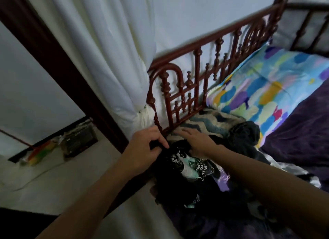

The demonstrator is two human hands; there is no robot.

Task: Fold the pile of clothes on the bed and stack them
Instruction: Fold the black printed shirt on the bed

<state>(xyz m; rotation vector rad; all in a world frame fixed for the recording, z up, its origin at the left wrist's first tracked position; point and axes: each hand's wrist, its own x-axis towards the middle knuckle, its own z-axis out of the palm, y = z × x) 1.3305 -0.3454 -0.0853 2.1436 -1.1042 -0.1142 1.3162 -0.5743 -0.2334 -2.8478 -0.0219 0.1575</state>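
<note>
Fingers (161, 139) of left hand (145, 147) pinch black shirt (178, 185); right hand (197, 140) flat, fingers straight, on shirt.

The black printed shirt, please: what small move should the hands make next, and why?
Probably lift the black printed shirt clear of the pile to spread it: the left hand pinches its edge, the right hand rests flat on it, and it lies crumpled.
</note>
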